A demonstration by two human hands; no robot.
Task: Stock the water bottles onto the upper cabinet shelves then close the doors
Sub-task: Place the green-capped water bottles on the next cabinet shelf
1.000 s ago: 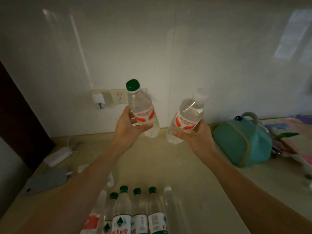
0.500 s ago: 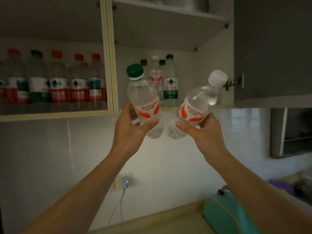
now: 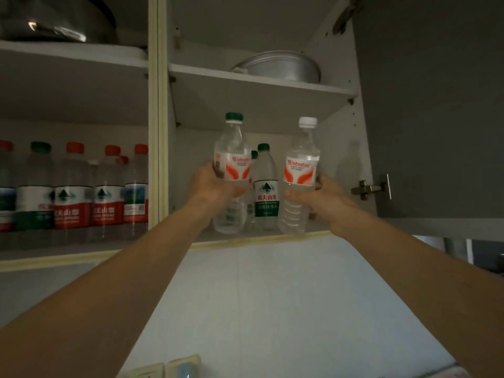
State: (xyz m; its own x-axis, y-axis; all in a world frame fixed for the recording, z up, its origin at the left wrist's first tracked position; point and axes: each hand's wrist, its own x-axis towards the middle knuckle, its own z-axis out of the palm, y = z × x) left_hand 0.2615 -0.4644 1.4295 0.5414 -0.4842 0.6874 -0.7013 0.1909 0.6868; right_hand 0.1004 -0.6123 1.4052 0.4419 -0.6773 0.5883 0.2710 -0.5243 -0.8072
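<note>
Metal basin (image 3: pixel 281 67) on top shelf — wall socket (image 3: pixel 163 369) below.

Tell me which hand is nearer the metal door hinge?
The right hand: holding the white-capped clear bottle, it is just left of the metal door hinge. The left hand is farther left, across the compartment.

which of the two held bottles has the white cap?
The bottle in the right hand: its white-capped bottle contrasts with the green-capped bottle gripped by the left hand. Both carry the same red-and-white label.
</note>
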